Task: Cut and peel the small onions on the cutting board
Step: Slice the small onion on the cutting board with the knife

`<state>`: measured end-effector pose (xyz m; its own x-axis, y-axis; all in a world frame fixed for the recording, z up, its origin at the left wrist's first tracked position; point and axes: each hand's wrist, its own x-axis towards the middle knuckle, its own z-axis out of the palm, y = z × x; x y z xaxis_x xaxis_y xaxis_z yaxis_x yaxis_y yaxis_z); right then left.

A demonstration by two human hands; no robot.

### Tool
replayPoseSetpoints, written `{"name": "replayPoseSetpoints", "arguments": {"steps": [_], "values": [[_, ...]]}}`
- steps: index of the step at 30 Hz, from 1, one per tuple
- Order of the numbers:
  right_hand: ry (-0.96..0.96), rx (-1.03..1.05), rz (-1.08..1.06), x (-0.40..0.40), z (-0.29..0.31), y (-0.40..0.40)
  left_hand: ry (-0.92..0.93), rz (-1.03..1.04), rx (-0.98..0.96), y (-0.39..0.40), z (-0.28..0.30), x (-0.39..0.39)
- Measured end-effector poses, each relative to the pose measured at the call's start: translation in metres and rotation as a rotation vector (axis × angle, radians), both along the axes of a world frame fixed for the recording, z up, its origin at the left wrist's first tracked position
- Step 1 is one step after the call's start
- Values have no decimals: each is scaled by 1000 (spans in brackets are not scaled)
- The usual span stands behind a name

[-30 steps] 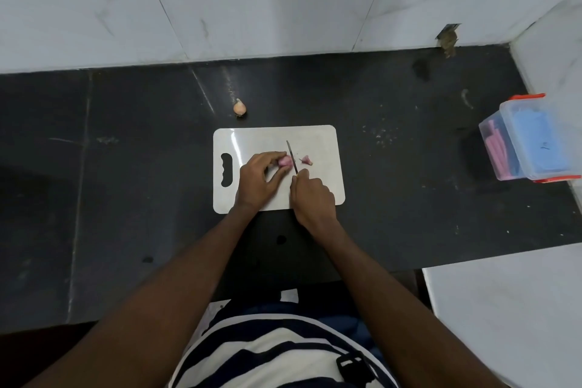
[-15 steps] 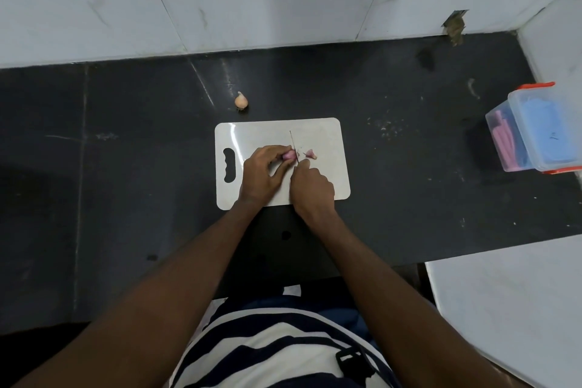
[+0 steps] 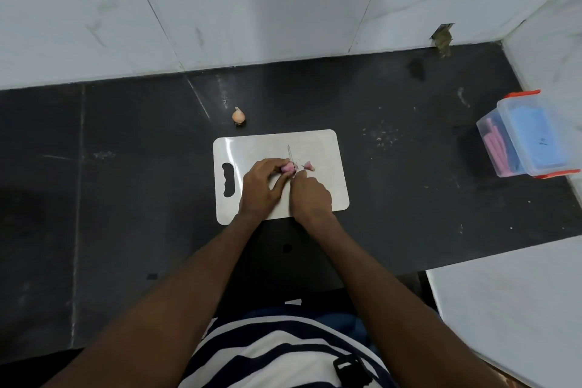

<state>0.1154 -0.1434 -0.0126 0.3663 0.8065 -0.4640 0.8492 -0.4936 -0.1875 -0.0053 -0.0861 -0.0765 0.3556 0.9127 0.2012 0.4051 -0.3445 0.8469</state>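
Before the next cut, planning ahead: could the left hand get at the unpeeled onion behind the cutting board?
Probably yes. The unpeeled onion sits alone on the dark counter, nothing between, but the left hand is holding the onion piece.

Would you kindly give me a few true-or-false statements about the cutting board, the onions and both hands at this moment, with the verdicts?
1. The left hand holds a pink onion down on the white cutting board. True.
2. The right hand is empty. False: it grips a knife whose blade points away from the person, beside the onion.
3. An unpeeled onion lies on the dark counter beyond the board. True.
4. A cut-off onion piece lies left of the blade. False: it lies to the right.
5. The lidded plastic box stands on the board. False: it stands far right on the counter.
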Motion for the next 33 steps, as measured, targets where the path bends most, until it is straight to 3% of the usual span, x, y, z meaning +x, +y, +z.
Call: {"name": "replayPoseSetpoints", "arguments": {"steps": [13, 21, 33], "values": [[-53, -105, 58, -12, 10, -54, -3, -5, -88, -3, 11, 0], [31, 46, -23, 18, 19, -46, 132, -14, -43, -1, 6, -1], [146, 222, -204, 34, 21, -49, 44, -11, -64, -4, 9, -1]]}}
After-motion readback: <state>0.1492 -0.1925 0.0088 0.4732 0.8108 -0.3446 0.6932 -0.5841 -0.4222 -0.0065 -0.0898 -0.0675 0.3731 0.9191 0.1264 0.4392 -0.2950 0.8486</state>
